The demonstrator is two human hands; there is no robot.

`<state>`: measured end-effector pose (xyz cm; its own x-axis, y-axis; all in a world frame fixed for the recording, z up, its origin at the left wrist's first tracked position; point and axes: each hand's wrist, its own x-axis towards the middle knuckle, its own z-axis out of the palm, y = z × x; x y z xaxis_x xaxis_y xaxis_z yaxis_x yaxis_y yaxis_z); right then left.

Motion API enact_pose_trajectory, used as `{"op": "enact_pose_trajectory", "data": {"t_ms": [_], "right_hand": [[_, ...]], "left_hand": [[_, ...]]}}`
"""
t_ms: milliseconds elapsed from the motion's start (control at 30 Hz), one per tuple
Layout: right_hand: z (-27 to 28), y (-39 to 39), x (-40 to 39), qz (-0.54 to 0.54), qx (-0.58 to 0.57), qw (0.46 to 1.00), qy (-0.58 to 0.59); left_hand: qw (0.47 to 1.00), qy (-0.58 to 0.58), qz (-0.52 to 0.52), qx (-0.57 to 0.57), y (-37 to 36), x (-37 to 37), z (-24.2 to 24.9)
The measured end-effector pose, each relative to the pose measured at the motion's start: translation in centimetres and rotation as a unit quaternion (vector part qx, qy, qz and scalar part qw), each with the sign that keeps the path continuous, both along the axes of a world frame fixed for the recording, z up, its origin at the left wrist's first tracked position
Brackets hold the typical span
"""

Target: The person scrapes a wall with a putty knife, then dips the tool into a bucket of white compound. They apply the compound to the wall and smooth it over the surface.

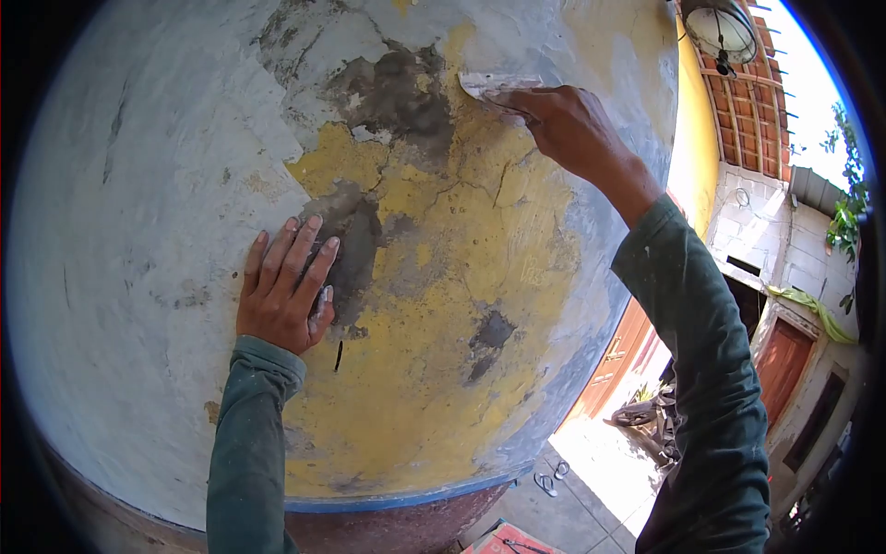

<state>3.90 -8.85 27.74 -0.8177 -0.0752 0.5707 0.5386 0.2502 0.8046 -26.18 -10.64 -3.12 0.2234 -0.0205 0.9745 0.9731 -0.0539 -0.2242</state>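
Observation:
A wall (443, 305) fills most of the view, its yellow paint worn through to grey patches, with white filler spread over the left side and around the edges. My left hand (284, 288) lies against the wall with its fingers stretched out, beside a dark grey bare patch (353, 249). Higher up and to the right, my right hand (574, 126) is closed around a putty knife (498, 84). White filler coats the blade, which is at the wall just right of another dark patch (397, 97). Part of the knife's handle is hidden by my fingers.
A blue band (406, 503) runs along the wall's lower part. Below right are a pair of sandals (552, 480) on the paving and a red flat item (512, 541). A lamp (722, 35) hangs at upper right, near a tiled roof. Beyond stands a brown door (784, 369).

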Motion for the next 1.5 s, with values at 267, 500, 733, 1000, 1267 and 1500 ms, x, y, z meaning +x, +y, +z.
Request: {"op": "enact_pose_trajectory", "data": {"t_ms": [267, 500, 733, 1000, 1267, 1500], "right_hand": [[11.6, -0.3, 3.5, 0.068, -0.044, 0.965, 0.250], [10.0, -0.5, -4.6, 0.053, -0.030, 0.962, 0.267], [2.7, -3.2, -6.5, 0.108, -0.065, 0.992, 0.004], [15.2, -2.4, -7.0, 0.161, -0.017, 0.987, 0.010], [9.3, -1.5, -2.0, 0.055, 0.009, 0.994, -0.098], [3.2, 2.8, 8.1, 0.010, 0.014, 1.000, 0.018]], "left_hand": [[1.000, -0.005, -0.006, -0.004, 0.0, 0.0, 0.0], [1.000, -0.005, -0.012, -0.006, 0.0, -0.1, 0.0], [1.000, -0.011, -0.001, -0.006, -0.1, -0.1, 0.1], [1.000, -0.003, 0.007, -0.008, 0.1, 0.0, 0.0], [1.000, -0.004, 0.011, 0.010, 0.4, 0.0, 0.0], [1.000, 0.006, 0.029, 0.008, 0.4, 0.1, 0.1]]}}
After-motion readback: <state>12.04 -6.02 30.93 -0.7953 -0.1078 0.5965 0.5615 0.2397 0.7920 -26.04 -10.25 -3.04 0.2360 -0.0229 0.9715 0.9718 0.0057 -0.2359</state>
